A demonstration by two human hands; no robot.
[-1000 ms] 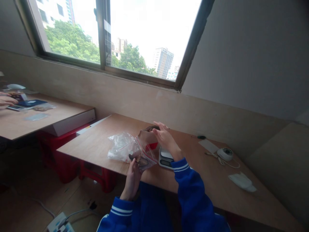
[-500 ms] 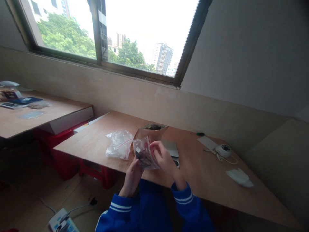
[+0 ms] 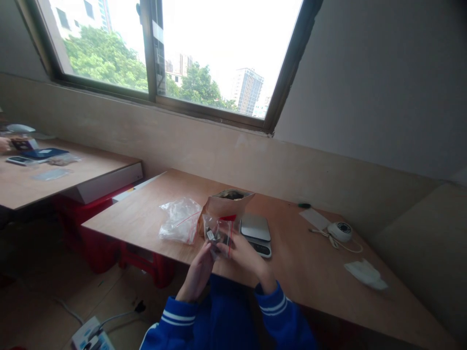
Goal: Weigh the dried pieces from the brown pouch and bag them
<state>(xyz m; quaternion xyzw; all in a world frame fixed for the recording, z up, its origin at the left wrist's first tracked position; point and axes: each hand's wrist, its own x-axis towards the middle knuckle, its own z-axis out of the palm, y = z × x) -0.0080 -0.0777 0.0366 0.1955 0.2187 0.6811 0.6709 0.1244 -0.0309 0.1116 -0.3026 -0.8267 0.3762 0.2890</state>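
Taking the small zip bag (image 3: 221, 229) in the person's hands as the middle of the clock, a co-worker's hand (image 3: 4, 145) shows at the left edge, towards 10 o'clock; half a second ago it was out of view. A power strip (image 3: 91, 335) lies on the floor at 8 o'clock. Between 9 and 10 on the table (image 3: 299, 262), loose clear bags (image 3: 178, 221) lie as they did before.

The left hand (image 3: 199, 267) grips the zip bag's lower left, just as earlier. The bag is above the near edge of the table, with dark contents, too blurred to name, and a small white label. Just behind it, at 12 o'clock, a brown pouch (image 3: 221, 206) stands upright with its mouth open; more of its red patch shows now than half a second ago.

The right hand (image 3: 246, 250), at the pouch's mouth a second ago, is now lower and closed on the zip bag's right side, by the red seal line. Towards 3 o'clock, more of the scale (image 3: 255, 227) is in sight. Farther right, unmoved, are a green-handled tool (image 3: 304, 205), a white card (image 3: 314, 219), a white camera (image 3: 339, 232) and, just past 3 o'clock, a white cloth (image 3: 365, 274).
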